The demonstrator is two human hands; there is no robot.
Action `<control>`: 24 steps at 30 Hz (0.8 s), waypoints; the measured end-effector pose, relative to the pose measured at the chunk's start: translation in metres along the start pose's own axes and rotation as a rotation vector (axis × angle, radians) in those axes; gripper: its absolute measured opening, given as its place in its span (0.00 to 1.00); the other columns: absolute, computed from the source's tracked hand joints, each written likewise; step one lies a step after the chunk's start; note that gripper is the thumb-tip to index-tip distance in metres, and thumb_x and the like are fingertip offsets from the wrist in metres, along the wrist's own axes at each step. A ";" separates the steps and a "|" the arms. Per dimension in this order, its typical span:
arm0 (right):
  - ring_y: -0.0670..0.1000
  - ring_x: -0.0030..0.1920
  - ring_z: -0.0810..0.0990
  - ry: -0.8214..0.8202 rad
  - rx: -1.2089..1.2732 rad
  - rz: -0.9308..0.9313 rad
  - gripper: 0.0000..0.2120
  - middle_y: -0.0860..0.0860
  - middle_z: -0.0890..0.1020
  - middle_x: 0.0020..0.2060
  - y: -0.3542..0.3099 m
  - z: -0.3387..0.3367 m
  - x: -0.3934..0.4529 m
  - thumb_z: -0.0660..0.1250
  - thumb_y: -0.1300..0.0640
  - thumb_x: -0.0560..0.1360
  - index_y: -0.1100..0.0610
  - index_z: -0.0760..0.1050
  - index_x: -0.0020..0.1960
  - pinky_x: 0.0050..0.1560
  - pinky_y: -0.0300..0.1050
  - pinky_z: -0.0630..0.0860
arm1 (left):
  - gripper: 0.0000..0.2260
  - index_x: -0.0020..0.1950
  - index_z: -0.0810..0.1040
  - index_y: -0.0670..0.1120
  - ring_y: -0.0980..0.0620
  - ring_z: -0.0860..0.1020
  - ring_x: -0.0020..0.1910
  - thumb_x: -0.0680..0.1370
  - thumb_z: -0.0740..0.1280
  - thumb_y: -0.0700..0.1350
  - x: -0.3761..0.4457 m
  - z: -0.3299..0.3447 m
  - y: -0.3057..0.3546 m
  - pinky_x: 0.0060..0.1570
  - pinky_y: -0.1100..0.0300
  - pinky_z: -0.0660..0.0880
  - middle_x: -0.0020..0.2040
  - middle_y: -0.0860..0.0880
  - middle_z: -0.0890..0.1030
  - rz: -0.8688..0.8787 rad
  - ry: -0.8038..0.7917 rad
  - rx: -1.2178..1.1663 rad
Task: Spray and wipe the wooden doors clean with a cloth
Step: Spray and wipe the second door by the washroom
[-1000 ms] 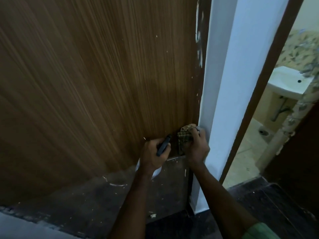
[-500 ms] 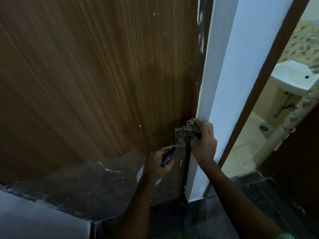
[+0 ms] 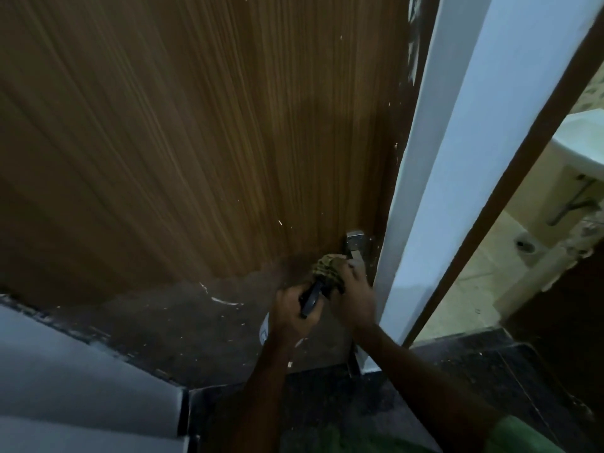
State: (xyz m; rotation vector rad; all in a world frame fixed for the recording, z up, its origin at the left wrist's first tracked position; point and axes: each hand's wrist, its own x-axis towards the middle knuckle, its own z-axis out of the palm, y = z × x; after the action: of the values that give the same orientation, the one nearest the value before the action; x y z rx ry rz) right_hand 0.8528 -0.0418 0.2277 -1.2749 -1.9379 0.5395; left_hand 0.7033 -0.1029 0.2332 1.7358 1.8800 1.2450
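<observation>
Cloth [image 3: 327, 273] bunched in right hand [image 3: 353, 297] grip below door [image 3: 196, 142] handle [image 3: 354, 245]; left hand [image 3: 294, 313] clasps spray bottle [image 3: 310, 300], label unreadable.

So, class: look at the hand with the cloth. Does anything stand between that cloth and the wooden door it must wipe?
Partly. The right hand grips the checked cloth low on the wooden door, just below the metal handle. The spray bottle held in the left hand crowds the cloth's left side. Otherwise nothing visible blocks the door.

White basin [image 3: 585, 148] beyond doorway; white wall [image 3: 457, 152]; dark floor [image 3: 474, 371].
</observation>
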 end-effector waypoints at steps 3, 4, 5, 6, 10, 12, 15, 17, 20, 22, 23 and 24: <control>0.55 0.59 0.79 -0.066 -0.038 -0.128 0.27 0.57 0.73 0.68 -0.002 0.010 -0.003 0.75 0.60 0.74 0.54 0.73 0.70 0.54 0.40 0.75 | 0.12 0.37 0.75 0.62 0.61 0.75 0.27 0.76 0.72 0.49 0.001 -0.007 0.006 0.29 0.70 0.65 0.32 0.62 0.79 -0.064 0.089 -0.063; 0.52 0.59 0.78 -0.045 -0.031 -0.105 0.26 0.54 0.72 0.69 0.004 0.007 -0.003 0.75 0.59 0.75 0.52 0.72 0.71 0.54 0.39 0.75 | 0.13 0.36 0.74 0.63 0.60 0.75 0.26 0.76 0.72 0.48 0.002 -0.008 0.008 0.29 0.70 0.65 0.31 0.62 0.78 -0.054 0.100 -0.082; 0.48 0.59 0.77 -0.002 0.014 -0.025 0.24 0.49 0.72 0.68 0.010 0.001 -0.004 0.73 0.59 0.77 0.50 0.72 0.70 0.55 0.38 0.76 | 0.15 0.35 0.74 0.63 0.59 0.74 0.25 0.77 0.72 0.47 0.003 -0.010 0.009 0.29 0.68 0.65 0.30 0.60 0.77 -0.037 0.103 -0.105; 0.44 0.58 0.76 0.064 0.091 0.098 0.20 0.43 0.72 0.66 0.017 -0.006 -0.004 0.70 0.60 0.79 0.49 0.72 0.69 0.56 0.40 0.78 | 0.15 0.34 0.74 0.62 0.57 0.72 0.24 0.78 0.72 0.47 0.004 -0.011 0.010 0.28 0.63 0.66 0.28 0.58 0.76 -0.026 0.103 -0.128; 0.47 0.57 0.75 0.268 0.123 0.301 0.18 0.46 0.73 0.60 0.022 -0.013 -0.002 0.65 0.64 0.81 0.51 0.73 0.68 0.55 0.48 0.77 | 0.13 0.35 0.77 0.59 0.48 0.70 0.23 0.79 0.71 0.50 0.009 -0.012 0.008 0.25 0.47 0.70 0.26 0.52 0.72 -0.073 0.108 -0.205; 0.50 0.59 0.75 0.222 0.066 0.194 0.21 0.48 0.71 0.63 0.018 -0.006 -0.002 0.68 0.65 0.77 0.52 0.72 0.69 0.54 0.48 0.79 | 0.13 0.35 0.77 0.59 0.47 0.70 0.23 0.79 0.71 0.49 0.011 -0.011 0.012 0.25 0.47 0.69 0.26 0.51 0.72 -0.071 0.130 -0.220; 0.55 0.60 0.78 0.016 -0.057 0.004 0.25 0.53 0.71 0.68 0.021 -0.003 -0.003 0.72 0.62 0.77 0.52 0.72 0.71 0.55 0.51 0.82 | 0.13 0.37 0.76 0.59 0.54 0.73 0.25 0.79 0.72 0.47 0.018 -0.009 0.019 0.27 0.57 0.70 0.28 0.54 0.75 -0.023 0.098 -0.173; 0.54 0.59 0.79 -0.025 -0.073 -0.020 0.23 0.54 0.74 0.67 0.026 -0.009 0.000 0.70 0.62 0.78 0.53 0.73 0.72 0.56 0.53 0.81 | 0.10 0.42 0.79 0.56 0.60 0.77 0.30 0.79 0.74 0.43 0.022 -0.002 0.025 0.32 0.72 0.67 0.30 0.59 0.77 -0.002 -0.008 -0.064; 0.46 0.58 0.74 0.152 0.011 0.128 0.23 0.49 0.72 0.65 0.032 -0.029 0.008 0.69 0.63 0.78 0.52 0.72 0.72 0.55 0.45 0.79 | 0.01 0.49 0.85 0.50 0.65 0.79 0.34 0.78 0.75 0.45 0.031 0.011 0.032 0.33 0.75 0.68 0.34 0.61 0.79 -0.021 -0.108 0.034; 0.51 0.57 0.77 0.251 0.011 0.161 0.26 0.53 0.73 0.65 0.038 -0.042 0.014 0.70 0.64 0.76 0.55 0.72 0.73 0.51 0.45 0.78 | 0.02 0.45 0.84 0.52 0.65 0.77 0.31 0.78 0.75 0.47 0.037 0.022 0.039 0.31 0.73 0.65 0.30 0.61 0.76 -0.047 -0.146 0.079; 0.54 0.57 0.78 0.273 0.000 0.148 0.25 0.54 0.73 0.65 0.040 -0.044 0.017 0.71 0.64 0.76 0.57 0.73 0.72 0.51 0.45 0.78 | 0.03 0.44 0.84 0.52 0.65 0.76 0.30 0.77 0.74 0.48 0.040 0.026 0.042 0.31 0.73 0.64 0.30 0.60 0.75 -0.059 -0.161 0.110; 0.55 0.57 0.78 0.282 -0.006 0.134 0.25 0.55 0.74 0.65 0.041 -0.045 0.019 0.71 0.64 0.76 0.58 0.73 0.72 0.51 0.46 0.79 | 0.03 0.44 0.84 0.51 0.65 0.75 0.30 0.77 0.75 0.49 0.042 0.029 0.045 0.31 0.72 0.64 0.30 0.60 0.75 -0.080 -0.174 0.133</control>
State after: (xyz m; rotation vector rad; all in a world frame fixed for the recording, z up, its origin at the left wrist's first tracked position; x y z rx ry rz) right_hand 0.9073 -0.0101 0.2348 -1.4098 -1.6309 0.3956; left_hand 0.7442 -0.0580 0.2638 1.7532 1.9461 0.9282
